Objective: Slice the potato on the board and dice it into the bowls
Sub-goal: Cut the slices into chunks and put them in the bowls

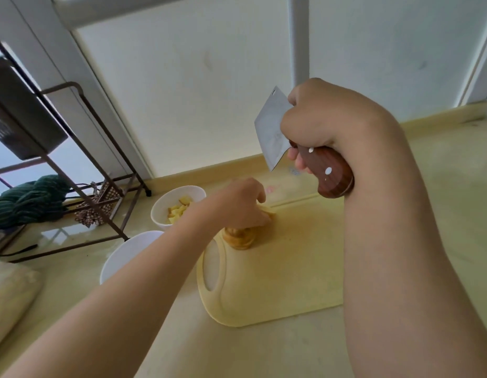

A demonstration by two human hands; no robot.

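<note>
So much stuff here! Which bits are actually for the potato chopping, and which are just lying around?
For the job: potato, cutting board, cleaver, far bowl with diced pieces, near bowl.
Lying about: metal rack, green cloth, checked cloth.

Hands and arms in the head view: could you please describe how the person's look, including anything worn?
Both arms are bare as far as the frame shows: no sleeves, gloves or wristwatch. The left hand and right hand show no rings or bands that I can see. The left forearm and right forearm carry no visible markings.
</note>
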